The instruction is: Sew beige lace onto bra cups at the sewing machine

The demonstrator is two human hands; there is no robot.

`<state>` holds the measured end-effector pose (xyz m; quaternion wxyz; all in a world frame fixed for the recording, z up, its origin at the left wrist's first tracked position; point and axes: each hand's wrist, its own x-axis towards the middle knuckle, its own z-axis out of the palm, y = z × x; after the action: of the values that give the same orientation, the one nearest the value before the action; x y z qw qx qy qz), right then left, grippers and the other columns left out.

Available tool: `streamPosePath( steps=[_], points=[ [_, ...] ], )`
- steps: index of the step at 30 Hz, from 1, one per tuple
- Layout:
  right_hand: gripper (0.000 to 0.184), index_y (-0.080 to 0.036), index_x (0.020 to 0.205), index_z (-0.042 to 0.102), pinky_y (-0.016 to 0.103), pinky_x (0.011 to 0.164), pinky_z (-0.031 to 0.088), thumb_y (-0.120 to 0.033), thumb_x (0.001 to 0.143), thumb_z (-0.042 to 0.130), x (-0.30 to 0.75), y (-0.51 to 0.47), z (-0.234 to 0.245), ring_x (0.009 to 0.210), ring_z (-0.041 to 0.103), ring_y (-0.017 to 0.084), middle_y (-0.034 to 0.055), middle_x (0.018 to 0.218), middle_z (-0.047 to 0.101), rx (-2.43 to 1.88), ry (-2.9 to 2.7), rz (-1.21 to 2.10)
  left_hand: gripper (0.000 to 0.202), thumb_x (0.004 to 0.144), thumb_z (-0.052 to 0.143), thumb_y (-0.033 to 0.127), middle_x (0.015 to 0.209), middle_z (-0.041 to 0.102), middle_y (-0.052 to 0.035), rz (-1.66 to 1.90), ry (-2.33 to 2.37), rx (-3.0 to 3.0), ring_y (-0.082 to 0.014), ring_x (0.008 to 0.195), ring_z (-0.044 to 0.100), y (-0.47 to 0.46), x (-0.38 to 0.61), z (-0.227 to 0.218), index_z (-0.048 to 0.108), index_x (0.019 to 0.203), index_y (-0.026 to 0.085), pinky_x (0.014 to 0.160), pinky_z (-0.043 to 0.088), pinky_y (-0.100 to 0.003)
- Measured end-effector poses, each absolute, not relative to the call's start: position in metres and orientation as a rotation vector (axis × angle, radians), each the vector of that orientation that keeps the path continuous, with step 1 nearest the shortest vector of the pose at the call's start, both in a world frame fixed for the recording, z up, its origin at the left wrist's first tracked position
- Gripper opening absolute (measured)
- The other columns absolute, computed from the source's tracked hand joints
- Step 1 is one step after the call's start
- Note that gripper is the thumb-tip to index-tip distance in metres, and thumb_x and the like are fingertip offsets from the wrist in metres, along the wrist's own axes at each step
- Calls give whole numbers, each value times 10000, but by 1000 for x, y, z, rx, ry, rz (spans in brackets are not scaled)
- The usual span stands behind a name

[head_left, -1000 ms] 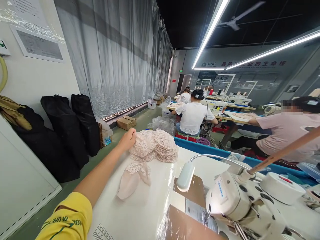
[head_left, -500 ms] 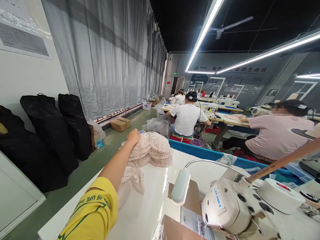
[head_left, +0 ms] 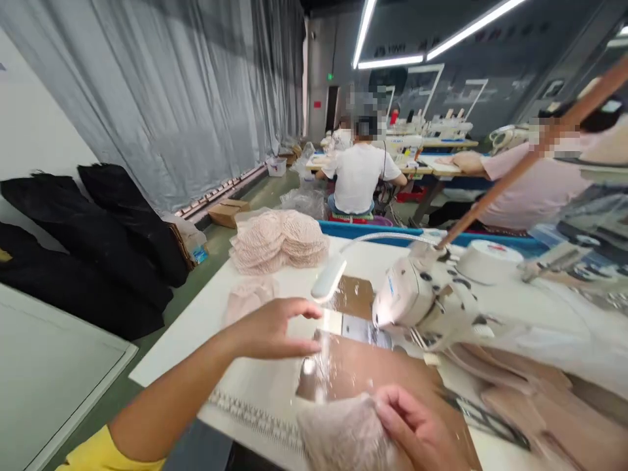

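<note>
My left hand hovers over the white sewing table with fingers spread and nothing in it, just in front of a loose pale pink fabric piece. My right hand at the bottom edge grips a pinkish lace fabric piece. A stack of pink lace cups lies at the table's far left corner. The white sewing machine stands to the right, with its gooseneck lamp above the brown plate.
Black bags lean against the wall at left, by a grey curtain. Cardboard box lies on the green floor. Other people sit at sewing tables beyond: one in a white shirt, one in pink.
My left hand let go of the lace stack and drew back toward me, open. The view dropped down, bringing my right hand with its fabric into sight.
</note>
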<state>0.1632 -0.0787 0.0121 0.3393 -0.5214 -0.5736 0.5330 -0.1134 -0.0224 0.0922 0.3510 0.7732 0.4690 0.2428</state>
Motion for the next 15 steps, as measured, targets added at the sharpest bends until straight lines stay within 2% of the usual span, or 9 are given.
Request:
streamPosePath(
  steps=[1, 3, 5, 8, 15],
  points=[
    [414, -200, 632, 556, 244, 529, 386, -585, 785, 577, 161, -80, 18, 553, 446, 129, -23, 575, 478, -1319, -1550, 1373, 530, 708, 745, 402, 1198, 610, -64, 582, 1088, 1928, -230, 1062, 569, -38, -97, 85, 597, 1188, 235, 891, 458, -303],
    [370, -195, 661, 559, 230, 511, 352, -525, 829, 545, 159, -81, 30, 536, 415, 116, -29, 570, 469, -1232, -1684, 1344, 572, 671, 782, 377, 1173, 598, -66, 548, 919, 1770, -222, 1044, 556, -61, -70, 70, 585, 1185, 225, 870, 451, -288],
    [325, -191, 685, 568, 223, 515, 352, -471, 848, 543, 159, -81, 39, 548, 433, 115, -23, 595, 503, -1176, -1764, 1299, 431, 706, 758, 354, 998, 612, -41, 573, 808, 1592, -180, 904, 556, -71, -48, 55, 614, 1078, 189, 785, 448, -257],
    [295, -186, 701, 580, 217, 524, 361, -436, 855, 544, 165, -83, 45, 563, 452, 111, -16, 631, 550, -1172, -1761, 1240, 260, 788, 686, 362, 741, 530, 9, 623, 732, 1308, -105, 669, 472, -76, -28, 38, 620, 897, 135, 620, 396, -204],
    [292, -176, 698, 579, 215, 508, 344, -426, 847, 551, 174, -82, 42, 562, 422, 103, -16, 616, 524, -1148, -1725, 1247, 347, 780, 688, 435, 619, 453, 25, 671, 773, 1160, -75, 556, 396, -77, -17, 31, 579, 723, 110, 513, 317, -189]
  ],
)
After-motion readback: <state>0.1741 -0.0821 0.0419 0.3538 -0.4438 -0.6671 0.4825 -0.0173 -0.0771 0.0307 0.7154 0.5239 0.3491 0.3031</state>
